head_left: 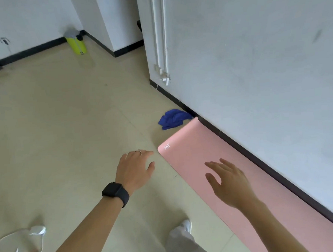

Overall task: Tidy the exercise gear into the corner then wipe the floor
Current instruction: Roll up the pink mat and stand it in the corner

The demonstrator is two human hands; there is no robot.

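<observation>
- Left hand (135, 166) hovers over the tiled floor (64, 132), just left of the far-left corner of the pink yoga mat (190, 153). Fingers are loosely spread and hold nothing. A black smartwatch (115, 193) sits on the wrist.
- Right hand (227, 182) is above the mat, fingers straight and spread, empty. I cannot tell whether it touches the mat.
- Mat lies unrolled, flat along the right wall's baseboard.
- Blue cloth (173, 118) lies crumpled at the mat's far end, against the baseboard.

The tiled floor (64, 132) bears a pink mat (192, 143) lying flat along the wall. A crumpled blue cloth (173, 119) lies just past the mat's end. A yellow cylinder (76, 43) stands in the far corner.
</observation>
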